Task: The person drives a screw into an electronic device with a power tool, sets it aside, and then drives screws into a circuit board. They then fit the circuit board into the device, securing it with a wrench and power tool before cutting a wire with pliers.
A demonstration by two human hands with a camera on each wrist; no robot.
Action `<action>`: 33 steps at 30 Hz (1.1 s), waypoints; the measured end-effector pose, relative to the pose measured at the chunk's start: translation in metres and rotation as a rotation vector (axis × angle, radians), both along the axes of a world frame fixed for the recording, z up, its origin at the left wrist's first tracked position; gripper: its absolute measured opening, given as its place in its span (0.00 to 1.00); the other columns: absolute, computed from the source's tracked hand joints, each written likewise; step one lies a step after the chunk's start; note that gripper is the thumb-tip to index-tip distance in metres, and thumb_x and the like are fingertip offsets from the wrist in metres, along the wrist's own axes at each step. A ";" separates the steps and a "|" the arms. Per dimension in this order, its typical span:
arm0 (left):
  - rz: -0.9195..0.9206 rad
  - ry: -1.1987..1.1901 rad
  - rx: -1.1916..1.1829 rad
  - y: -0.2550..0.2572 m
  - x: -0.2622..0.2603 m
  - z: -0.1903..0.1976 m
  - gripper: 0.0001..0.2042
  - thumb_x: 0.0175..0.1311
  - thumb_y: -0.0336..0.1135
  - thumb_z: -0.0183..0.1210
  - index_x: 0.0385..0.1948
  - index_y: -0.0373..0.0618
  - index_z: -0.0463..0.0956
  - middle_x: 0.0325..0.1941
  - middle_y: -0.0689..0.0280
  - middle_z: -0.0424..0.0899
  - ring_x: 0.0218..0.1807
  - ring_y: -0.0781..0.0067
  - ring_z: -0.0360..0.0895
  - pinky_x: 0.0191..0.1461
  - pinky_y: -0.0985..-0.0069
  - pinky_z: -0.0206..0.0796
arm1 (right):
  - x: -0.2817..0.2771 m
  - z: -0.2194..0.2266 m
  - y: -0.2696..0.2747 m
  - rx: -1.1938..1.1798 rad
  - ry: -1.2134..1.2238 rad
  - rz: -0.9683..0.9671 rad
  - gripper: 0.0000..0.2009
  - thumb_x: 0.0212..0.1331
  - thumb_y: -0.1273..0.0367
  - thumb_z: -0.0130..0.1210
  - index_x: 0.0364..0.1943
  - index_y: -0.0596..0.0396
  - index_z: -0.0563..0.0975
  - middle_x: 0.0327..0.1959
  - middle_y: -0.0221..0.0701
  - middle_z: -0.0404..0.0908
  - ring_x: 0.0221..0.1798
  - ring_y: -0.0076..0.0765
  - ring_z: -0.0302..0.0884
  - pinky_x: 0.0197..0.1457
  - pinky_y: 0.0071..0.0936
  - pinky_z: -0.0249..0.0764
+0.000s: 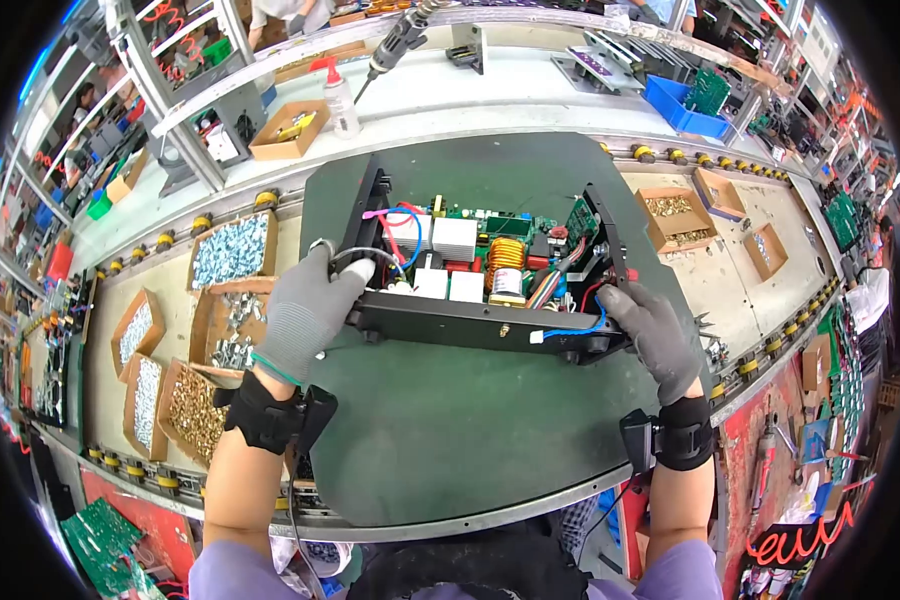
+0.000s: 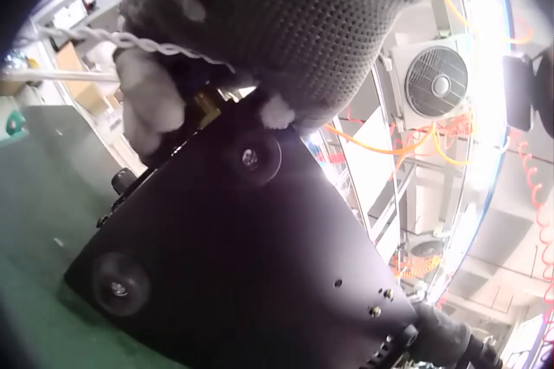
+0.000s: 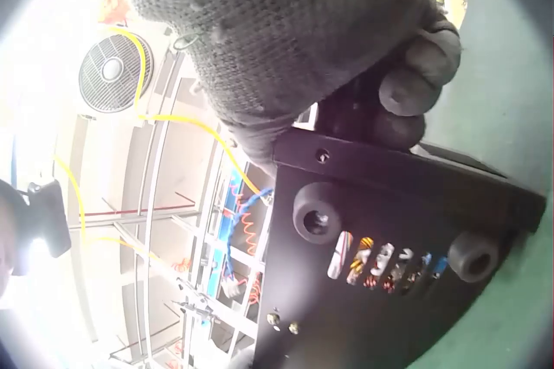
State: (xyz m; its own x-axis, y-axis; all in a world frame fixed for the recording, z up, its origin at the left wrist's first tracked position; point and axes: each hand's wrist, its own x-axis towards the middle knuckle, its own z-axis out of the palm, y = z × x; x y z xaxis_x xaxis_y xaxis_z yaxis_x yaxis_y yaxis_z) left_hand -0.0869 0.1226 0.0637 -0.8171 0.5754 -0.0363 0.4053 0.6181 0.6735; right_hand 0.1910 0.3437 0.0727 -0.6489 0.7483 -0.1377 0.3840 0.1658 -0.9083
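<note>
A black metal chassis (image 1: 450, 328) with its top uncovered sits tilted over the green mat (image 1: 420, 430); inside show circuit boards, white blocks and a copper coil (image 1: 507, 254). My gloved left hand (image 1: 315, 305) grips its left end, fingers curled over the edge beside a grey cable. At the right end my gloved right hand (image 1: 655, 335) holds the corner, near a blue wire with a white connector (image 1: 537, 337). The left wrist view shows the chassis underside (image 2: 251, 248) with round feet; in the right wrist view, slots and feet show on the underside (image 3: 372, 300).
Cardboard boxes of screws and small metal parts (image 1: 235, 250) stand left of the mat, and more boxes (image 1: 675, 220) stand right. Behind are a spray bottle (image 1: 340, 100), a hanging power screwdriver (image 1: 400, 45) and a blue bin (image 1: 685, 108). Rollers line the bench.
</note>
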 end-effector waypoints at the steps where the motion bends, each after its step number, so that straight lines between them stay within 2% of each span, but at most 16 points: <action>1: -0.019 -0.071 -0.048 0.001 -0.002 0.008 0.28 0.59 0.50 0.59 0.54 0.35 0.73 0.30 0.57 0.84 0.33 0.65 0.85 0.40 0.70 0.72 | -0.003 0.009 0.000 0.069 -0.154 -0.015 0.25 0.62 0.50 0.57 0.43 0.63 0.78 0.28 0.31 0.77 0.34 0.28 0.71 0.40 0.30 0.68; 2: -0.028 -0.065 -0.051 0.002 -0.002 0.014 0.28 0.59 0.50 0.59 0.54 0.35 0.73 0.30 0.57 0.84 0.33 0.65 0.85 0.40 0.70 0.72 | -0.004 0.013 0.000 0.138 -0.307 -0.029 0.26 0.60 0.49 0.58 0.43 0.62 0.79 0.28 0.35 0.79 0.34 0.32 0.75 0.41 0.32 0.70; 3: -0.053 -0.024 -0.055 0.002 -0.002 0.018 0.29 0.59 0.51 0.59 0.55 0.35 0.73 0.34 0.55 0.85 0.36 0.64 0.85 0.43 0.69 0.72 | -0.003 0.013 0.000 0.135 -0.302 -0.039 0.26 0.60 0.49 0.58 0.43 0.62 0.79 0.28 0.35 0.79 0.34 0.32 0.75 0.41 0.32 0.70; 5: -0.091 0.084 -0.052 0.003 -0.011 0.014 0.32 0.58 0.53 0.61 0.58 0.36 0.70 0.45 0.50 0.84 0.48 0.58 0.83 0.53 0.67 0.71 | -0.002 0.014 0.003 0.388 -0.407 -0.193 0.27 0.56 0.48 0.60 0.45 0.60 0.79 0.35 0.43 0.82 0.40 0.44 0.80 0.44 0.37 0.73; 6: -0.099 0.093 -0.053 0.007 -0.018 0.010 0.32 0.58 0.53 0.61 0.58 0.36 0.70 0.45 0.50 0.84 0.48 0.58 0.83 0.53 0.67 0.71 | -0.005 0.018 0.008 0.385 -0.400 -0.203 0.27 0.56 0.48 0.60 0.45 0.60 0.79 0.35 0.43 0.82 0.40 0.44 0.80 0.44 0.37 0.73; 8: -0.116 0.272 0.026 0.014 -0.025 0.004 0.34 0.58 0.53 0.61 0.60 0.36 0.68 0.48 0.48 0.83 0.51 0.55 0.81 0.57 0.65 0.70 | -0.018 0.032 0.028 0.555 -0.285 -0.236 0.27 0.55 0.48 0.60 0.46 0.59 0.79 0.42 0.46 0.82 0.46 0.51 0.80 0.49 0.38 0.73; 10: -0.137 0.272 0.008 0.026 -0.026 0.010 0.34 0.59 0.51 0.62 0.61 0.35 0.66 0.47 0.48 0.82 0.50 0.56 0.81 0.54 0.66 0.71 | -0.042 0.028 0.048 0.574 -0.252 -0.180 0.26 0.56 0.49 0.59 0.46 0.58 0.79 0.43 0.47 0.81 0.48 0.52 0.80 0.51 0.39 0.73; 12: -0.163 0.000 -0.036 0.037 -0.031 0.011 0.31 0.60 0.42 0.62 0.62 0.33 0.65 0.43 0.58 0.80 0.38 0.76 0.76 0.41 0.76 0.70 | -0.059 0.013 0.067 0.605 -0.220 -0.119 0.25 0.57 0.50 0.58 0.46 0.58 0.78 0.44 0.48 0.81 0.49 0.53 0.79 0.54 0.40 0.72; 13: -0.214 -0.080 0.144 0.037 -0.033 0.004 0.29 0.61 0.38 0.62 0.61 0.33 0.65 0.40 0.61 0.79 0.36 0.79 0.73 0.37 0.78 0.69 | -0.066 0.002 0.077 0.519 -0.248 -0.034 0.24 0.58 0.51 0.56 0.47 0.58 0.78 0.44 0.48 0.81 0.50 0.55 0.78 0.55 0.41 0.72; 14: -0.218 -0.079 0.142 0.036 -0.034 0.000 0.29 0.61 0.38 0.62 0.61 0.33 0.65 0.40 0.61 0.79 0.36 0.79 0.73 0.37 0.78 0.69 | -0.069 -0.004 0.083 0.432 -0.276 0.052 0.23 0.58 0.52 0.55 0.48 0.57 0.78 0.44 0.49 0.80 0.51 0.56 0.78 0.56 0.41 0.71; 17: -0.176 0.050 0.168 0.029 -0.037 -0.015 0.29 0.60 0.30 0.59 0.64 0.33 0.62 0.45 0.62 0.78 0.41 0.78 0.74 0.43 0.78 0.71 | -0.070 -0.002 0.074 0.393 -0.399 -0.015 0.21 0.60 0.54 0.52 0.46 0.57 0.79 0.45 0.48 0.81 0.50 0.56 0.78 0.56 0.41 0.71; 20: -0.163 0.114 0.233 0.023 -0.026 -0.012 0.31 0.59 0.26 0.57 0.66 0.34 0.60 0.46 0.64 0.77 0.42 0.77 0.75 0.46 0.78 0.71 | -0.066 -0.005 0.066 0.369 -0.285 -0.120 0.19 0.59 0.55 0.52 0.42 0.57 0.79 0.43 0.47 0.81 0.50 0.52 0.79 0.54 0.41 0.72; 21: -0.195 0.133 0.374 0.023 -0.022 -0.015 0.32 0.58 0.24 0.55 0.68 0.35 0.59 0.46 0.65 0.77 0.42 0.78 0.74 0.44 0.80 0.71 | -0.066 -0.005 0.064 0.363 -0.279 -0.130 0.19 0.59 0.55 0.52 0.42 0.57 0.79 0.43 0.47 0.81 0.50 0.52 0.79 0.54 0.41 0.72; 24: -0.166 0.029 0.340 0.019 -0.010 -0.003 0.32 0.58 0.23 0.54 0.68 0.35 0.59 0.45 0.66 0.77 0.41 0.79 0.74 0.42 0.81 0.70 | -0.062 0.000 0.055 0.382 -0.249 -0.198 0.17 0.59 0.57 0.51 0.38 0.58 0.80 0.40 0.45 0.82 0.47 0.50 0.80 0.52 0.40 0.73; 29: -0.182 0.051 0.410 0.016 -0.014 -0.011 0.31 0.60 0.23 0.53 0.68 0.34 0.58 0.43 0.64 0.78 0.34 0.81 0.75 0.32 0.84 0.70 | -0.055 0.004 0.045 0.414 -0.191 -0.263 0.15 0.59 0.60 0.51 0.38 0.57 0.80 0.34 0.43 0.83 0.44 0.50 0.81 0.50 0.40 0.74; 33: -0.194 0.055 0.382 0.016 -0.011 -0.006 0.31 0.60 0.23 0.54 0.68 0.32 0.57 0.47 0.62 0.79 0.40 0.80 0.77 0.38 0.82 0.73 | -0.054 0.006 0.041 0.442 -0.224 -0.305 0.14 0.60 0.60 0.51 0.38 0.56 0.79 0.35 0.43 0.83 0.44 0.50 0.81 0.50 0.41 0.74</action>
